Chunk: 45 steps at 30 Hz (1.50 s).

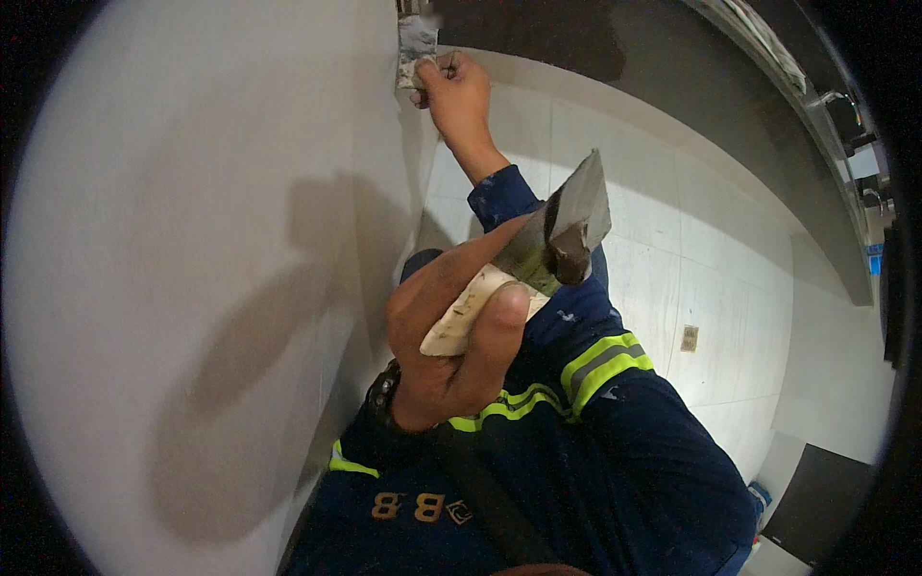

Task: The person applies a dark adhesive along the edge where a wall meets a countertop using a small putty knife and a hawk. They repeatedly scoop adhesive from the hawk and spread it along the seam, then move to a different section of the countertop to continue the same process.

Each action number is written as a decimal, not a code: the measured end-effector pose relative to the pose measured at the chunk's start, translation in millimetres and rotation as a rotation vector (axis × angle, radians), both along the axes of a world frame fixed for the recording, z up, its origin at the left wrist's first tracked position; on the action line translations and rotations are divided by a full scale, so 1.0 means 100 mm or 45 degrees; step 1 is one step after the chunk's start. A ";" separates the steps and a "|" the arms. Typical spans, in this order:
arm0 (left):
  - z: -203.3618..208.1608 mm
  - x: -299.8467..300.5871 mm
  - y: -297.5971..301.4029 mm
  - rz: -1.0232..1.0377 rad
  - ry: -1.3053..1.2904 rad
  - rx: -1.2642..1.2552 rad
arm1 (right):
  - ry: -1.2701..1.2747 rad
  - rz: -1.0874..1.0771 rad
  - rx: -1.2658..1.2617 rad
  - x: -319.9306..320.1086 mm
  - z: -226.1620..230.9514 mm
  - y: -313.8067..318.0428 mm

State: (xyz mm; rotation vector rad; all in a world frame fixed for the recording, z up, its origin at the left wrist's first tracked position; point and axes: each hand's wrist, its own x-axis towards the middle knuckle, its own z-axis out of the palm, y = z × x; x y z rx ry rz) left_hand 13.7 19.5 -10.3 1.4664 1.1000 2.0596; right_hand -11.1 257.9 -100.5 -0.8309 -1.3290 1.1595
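Note:
My left hand [437, 379] is in the middle of the view, closed around the cream handle of a putty knife [583, 197]. Its wide metal blade tilts up to the right, with a grey-brown smear or lump on it. Farther off, my right hand [463, 101] reaches up to the wall and pinches a small, flat, whitish-grey scraper-like piece [418, 43]. That piece lies at the narrow strip where the pale wall [192, 192] meets a dark panel [528, 29]. My fingers partly cover it, so its exact kind is unclear.
The pale wall stands close along my left side. The dark panel curves across the far side and down the right, above a light tiled floor [663, 250]. A small square drain cover [690, 338] is set in the floor. A dark flat board [816, 504] is at the lower right.

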 end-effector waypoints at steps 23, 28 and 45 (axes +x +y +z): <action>0.22 -0.29 0.09 0.046 0.227 0.016 | -0.074 0.088 -0.037 0.03 -0.34 -0.09; 0.26 -0.31 0.02 0.022 0.235 -0.001 | -0.116 0.072 0.073 0.01 -0.38 -0.03; 0.19 -0.18 -0.19 -0.084 0.126 -0.180 | -0.313 -0.085 0.175 -0.04 -0.37 0.05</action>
